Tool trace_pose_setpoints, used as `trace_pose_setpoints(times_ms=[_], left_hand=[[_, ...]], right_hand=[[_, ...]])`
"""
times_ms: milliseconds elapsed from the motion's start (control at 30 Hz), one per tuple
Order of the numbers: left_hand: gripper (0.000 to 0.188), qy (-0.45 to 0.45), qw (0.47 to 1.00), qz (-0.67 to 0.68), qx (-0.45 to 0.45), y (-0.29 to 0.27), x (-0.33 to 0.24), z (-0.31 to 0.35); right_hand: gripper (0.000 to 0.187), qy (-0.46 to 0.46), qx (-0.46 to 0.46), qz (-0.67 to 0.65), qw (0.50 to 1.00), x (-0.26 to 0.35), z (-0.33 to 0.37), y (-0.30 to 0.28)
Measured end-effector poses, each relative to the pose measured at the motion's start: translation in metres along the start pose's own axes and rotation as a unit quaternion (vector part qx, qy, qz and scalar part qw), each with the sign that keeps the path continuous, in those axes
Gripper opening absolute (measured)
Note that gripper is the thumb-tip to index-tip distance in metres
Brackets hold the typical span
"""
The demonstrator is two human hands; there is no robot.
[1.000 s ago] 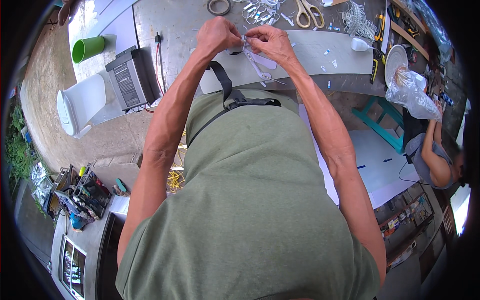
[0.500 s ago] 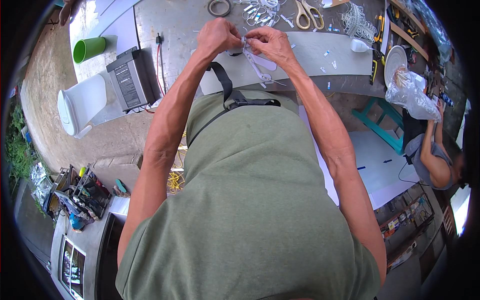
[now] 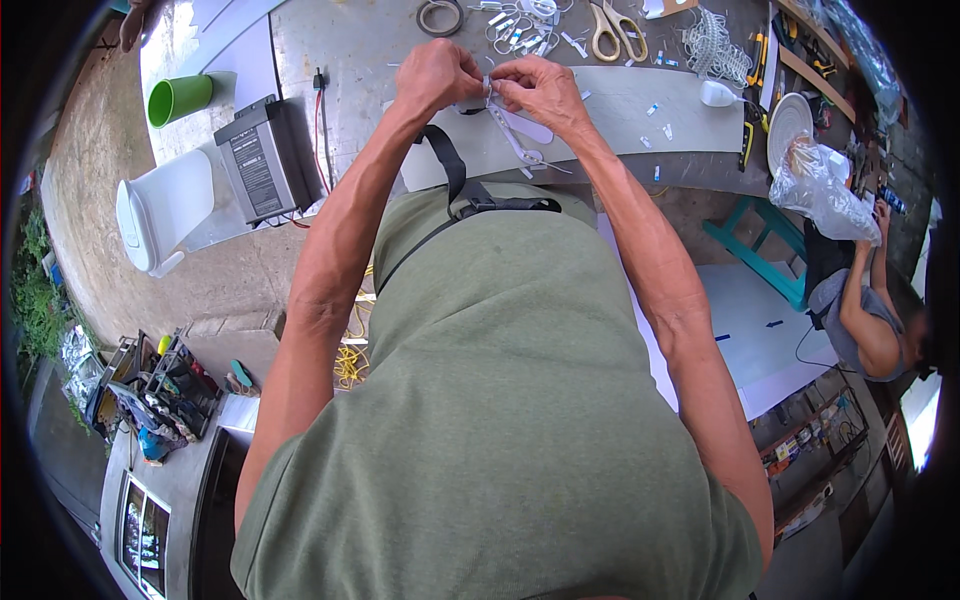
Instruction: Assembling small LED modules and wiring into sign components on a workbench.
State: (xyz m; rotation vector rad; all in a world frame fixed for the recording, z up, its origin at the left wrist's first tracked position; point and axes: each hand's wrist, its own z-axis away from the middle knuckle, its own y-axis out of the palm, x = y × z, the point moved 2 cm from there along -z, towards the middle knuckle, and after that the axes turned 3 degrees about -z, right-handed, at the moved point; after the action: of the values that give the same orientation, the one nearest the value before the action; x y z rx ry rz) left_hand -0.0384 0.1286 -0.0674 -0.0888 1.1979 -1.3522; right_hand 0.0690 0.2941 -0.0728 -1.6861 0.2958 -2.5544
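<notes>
My left hand [image 3: 438,76] and my right hand [image 3: 543,92] meet over the table, fingertips pinched together. Between them is a small whitish piece [image 3: 488,86], mostly covered by the fingers, so its kind does not show. Just below the hands, a pale lavender flat strip [image 3: 530,127] with a rounded end lies on the grey sheet [image 3: 610,110]. A thin white cord [image 3: 548,165] trails near it. Beyond the hands lie a roll of dark tape [image 3: 438,17], scissors with cream handles [image 3: 617,32], and a tangle of white wire with small white-and-blue pieces [image 3: 522,28].
To the left are a green cup [image 3: 180,101], a black boxy power unit [image 3: 260,165] and a clear pitcher with white lid [image 3: 165,210]. Coiled clear cord [image 3: 716,45] and a white plug-like piece [image 3: 718,93] lie right. A teal stool [image 3: 760,245] and another person [image 3: 865,315] are at right.
My hands stay pinched together at nearly the same spot. The view has shifted very slightly; the other person's hands at right have moved a little.
</notes>
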Motion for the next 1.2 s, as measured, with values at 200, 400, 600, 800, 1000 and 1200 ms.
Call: trace_pose_setpoints(times_ms=[200, 400, 600, 800, 1000, 1200], left_hand=[[0.034, -0.004, 0.999, -0.013, -0.032, 0.0, -0.007, 0.015], [0.04, -0.012, 0.996, -0.028, -0.086, -0.001, -0.011, 0.028], [0.04, 0.005, 0.999, -0.014, -0.032, -0.01, -0.024, 0.044], [0.036, -0.013, 1.0, 0.008, -0.017, 0.004, -0.022, 0.045], [0.026, -0.018, 0.977, 0.214, 0.004, 0.013, -0.002, 0.045], [0.024, -0.035, 0.968, 0.248, 0.021, 0.009, -0.001, 0.05]], right_hand=[[0.02, -0.012, -0.037, 0.064, 0.997, -0.003, -0.005, 0.007], [0.022, -0.108, -0.061, 0.142, 0.982, 0.005, -0.01, 0.01], [0.022, -0.019, -0.035, 0.088, 0.995, 0.018, 0.0, 0.005], [0.021, 0.027, -0.005, 0.022, 0.999, 0.024, 0.006, 0.005], [0.023, 0.046, 0.029, -0.136, 0.989, 0.017, 0.009, 0.0], [0.025, 0.044, 0.058, -0.1, 0.992, 0.015, 0.011, 0.004]])
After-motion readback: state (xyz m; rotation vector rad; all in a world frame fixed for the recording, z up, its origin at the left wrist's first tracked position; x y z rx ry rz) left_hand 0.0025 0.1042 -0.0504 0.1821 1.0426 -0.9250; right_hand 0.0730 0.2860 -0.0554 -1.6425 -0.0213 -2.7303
